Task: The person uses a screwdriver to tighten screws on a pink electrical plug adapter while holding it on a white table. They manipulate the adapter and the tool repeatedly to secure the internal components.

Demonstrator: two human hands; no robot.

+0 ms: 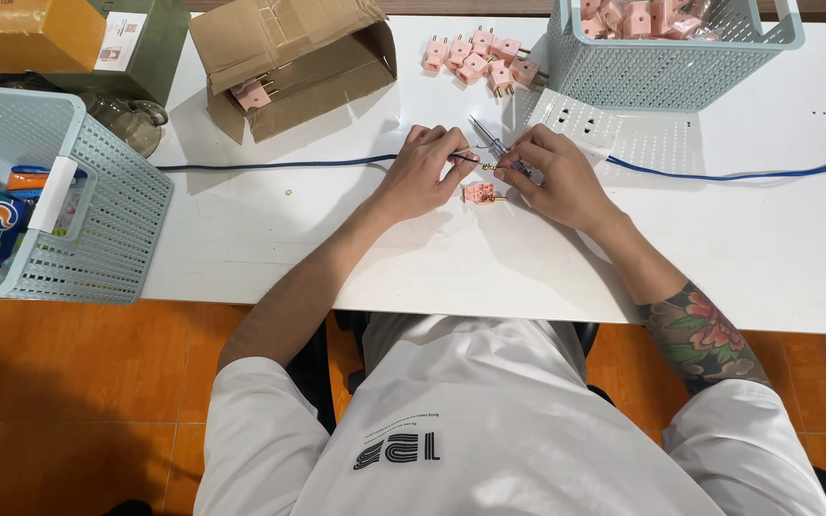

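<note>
My left hand pinches the end of a dark blue cable that runs off to the left across the white table. My right hand holds a thin metal screwdriver whose shaft points up and left, its tip near the cable end between both hands. A pink plug part with brass pins lies on the table just below my fingers. A second blue cable runs from my right hand off to the right edge.
Several pink plugs lie at the table's back. A pale blue basket with more plugs stands at back right, its lid flat in front. An open cardboard box sits back left. Another basket stands left of the table.
</note>
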